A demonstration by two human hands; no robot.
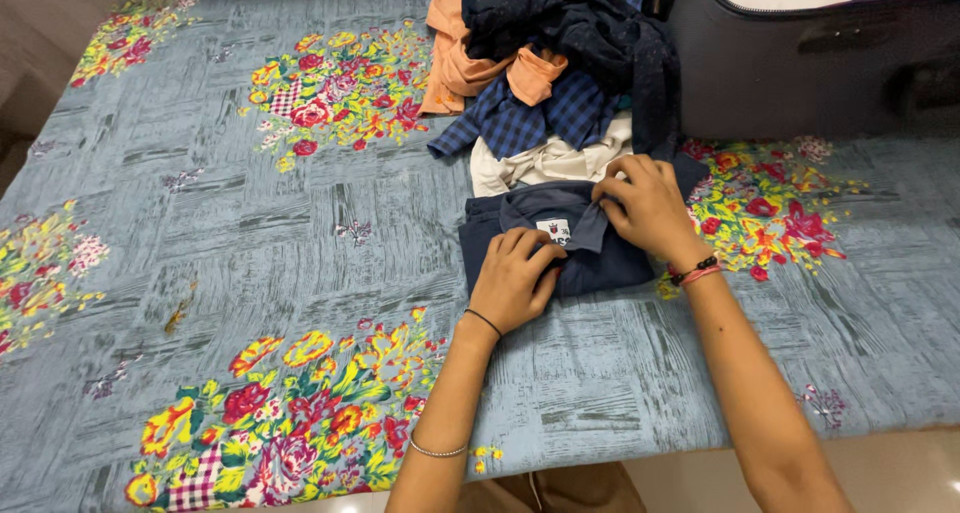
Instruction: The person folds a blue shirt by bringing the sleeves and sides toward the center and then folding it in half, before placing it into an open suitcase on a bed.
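A person's two bare hands are working on a folded navy-blue collared shirt (560, 238) that is lying just right of the frame's centre, on a grey-blue bedsheet printed with red, yellow and green flower clusters (250, 243). The left hand (515, 278) is resting on the shirt's lower left part, its fingers curled narrowly and pressing down on the cloth beside the small white neck label (553, 230). The right hand (645, 208) is sitting at the shirt's upper right, its fingertips pinching the collar's edge (the grip is tight, with fabric caught between thumb and fingers). A thin black band is circling the left wrist and a slim silver bangle (437, 451) is showing lower on that forearm, while a black beaded bracelet paired with a red thread (695, 270) is ringing the right wrist.

Just above the shirt, toward the upper centre of the frame, a loose heap of clothes is lying: an orange garment (462, 68), a dark blue speckled fabric (570, 13), a blue checked shirt (530, 121) and a cream-coloured piece (540, 161), the last touching the folded shirt's top edge. In the upper right corner, an open dark grey soft-sided suitcase (800, 73) is standing on the sheet, beside the heap.
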